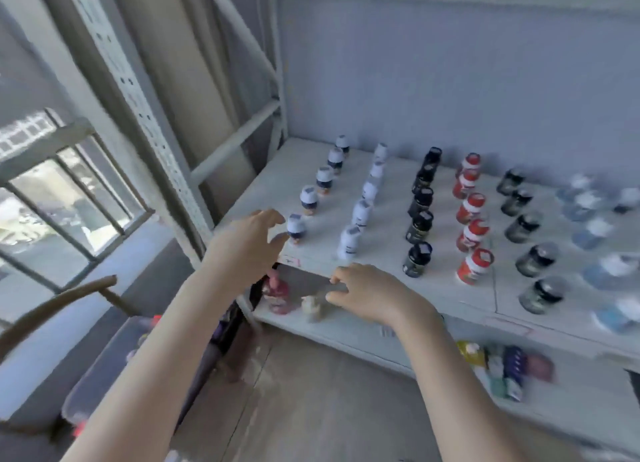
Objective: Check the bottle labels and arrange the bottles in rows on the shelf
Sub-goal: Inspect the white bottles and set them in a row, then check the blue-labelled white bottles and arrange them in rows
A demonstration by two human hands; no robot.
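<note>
Small bottles stand in rows running front to back on the white shelf [381,271]. The leftmost row has white-capped bottles with dark bands; its front bottle [296,228] stands just right of my left hand [247,243]. That hand's fingers are spread and loosely curved around empty air beside the bottle, apart from it. My right hand [372,293] hovers at the shelf's front edge, fingers loosely bent, holding nothing. Further right run rows of white bottles [349,241], black bottles [417,259], red bottles [473,265] and dark jars [542,294]. The picture is motion-blurred.
Pale blue bottles [613,271] crowd the shelf's far right. On the lower shelf sit a pink bottle [277,295], a cream one [313,307] and coloured packets [505,364]. A perforated metal upright [152,129] stands left, with a window [52,212] and a curved chair back [52,305].
</note>
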